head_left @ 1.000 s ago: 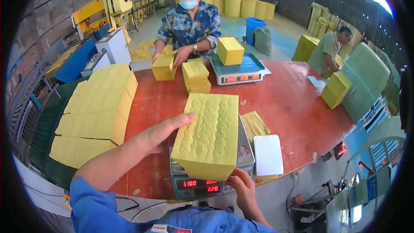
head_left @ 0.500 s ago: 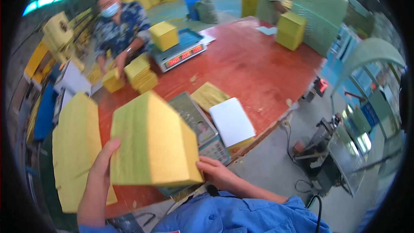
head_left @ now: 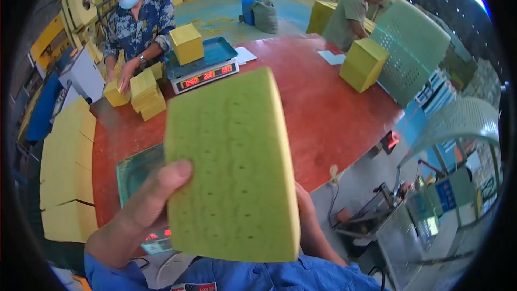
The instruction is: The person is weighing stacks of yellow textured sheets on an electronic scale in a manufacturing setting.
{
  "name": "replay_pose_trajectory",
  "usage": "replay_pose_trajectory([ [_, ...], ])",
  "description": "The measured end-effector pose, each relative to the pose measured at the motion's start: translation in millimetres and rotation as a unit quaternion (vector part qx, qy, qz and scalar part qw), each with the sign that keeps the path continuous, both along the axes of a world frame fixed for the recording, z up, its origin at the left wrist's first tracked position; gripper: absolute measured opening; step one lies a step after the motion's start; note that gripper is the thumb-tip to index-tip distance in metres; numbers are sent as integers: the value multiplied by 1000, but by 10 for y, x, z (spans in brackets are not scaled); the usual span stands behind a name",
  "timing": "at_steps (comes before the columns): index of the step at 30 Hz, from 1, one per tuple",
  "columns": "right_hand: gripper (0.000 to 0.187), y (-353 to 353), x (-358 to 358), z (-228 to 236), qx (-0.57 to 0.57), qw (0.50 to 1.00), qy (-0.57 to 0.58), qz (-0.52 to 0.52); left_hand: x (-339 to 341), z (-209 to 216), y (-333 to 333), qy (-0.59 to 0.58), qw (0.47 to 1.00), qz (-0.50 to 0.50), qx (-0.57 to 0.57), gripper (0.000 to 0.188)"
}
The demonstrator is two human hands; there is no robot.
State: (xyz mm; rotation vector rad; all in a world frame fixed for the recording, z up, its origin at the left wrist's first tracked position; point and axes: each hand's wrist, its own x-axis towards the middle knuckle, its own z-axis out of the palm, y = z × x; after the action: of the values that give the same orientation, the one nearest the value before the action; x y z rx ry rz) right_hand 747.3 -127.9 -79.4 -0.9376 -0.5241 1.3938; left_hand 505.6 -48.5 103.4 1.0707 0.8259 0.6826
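Observation:
A thick block of yellow paper is held up in front of me, its broad face with rows of small punched marks showing. My left hand grips its left edge, thumb pressed on that face. From the right side my right hand supports it, fingers hidden behind the block. Below it, partly covered, is a digital scale with a green pan and red digits. To the left stands a long row of yellow paper blocks.
Across the red table, a masked person handles yellow paper stacks. Beside them a second scale carries a yellow block. Another yellow block stands at far right, near a green plastic chair and a second person.
The paper block has been raised and turned, so its punched broad face now shows instead of its edges. My view has shifted, and the block now covers the area where the white sheet lay.

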Motion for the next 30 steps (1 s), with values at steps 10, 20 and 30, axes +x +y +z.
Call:
replay_pose_trajectory([
  [10,49,677,2252,-359,-138,981,-113,-81,2418,-758,859,-67,989,-128,9,57],
  [20,33,1430,4135,-1085,-130,962,-219,-97,4150,-1479,1571,-50,997,-39,41,58],
  [30,13,689,3605,-1165,-64,801,-460,-378,4491,-1166,1771,129,617,-134,765,71],
])
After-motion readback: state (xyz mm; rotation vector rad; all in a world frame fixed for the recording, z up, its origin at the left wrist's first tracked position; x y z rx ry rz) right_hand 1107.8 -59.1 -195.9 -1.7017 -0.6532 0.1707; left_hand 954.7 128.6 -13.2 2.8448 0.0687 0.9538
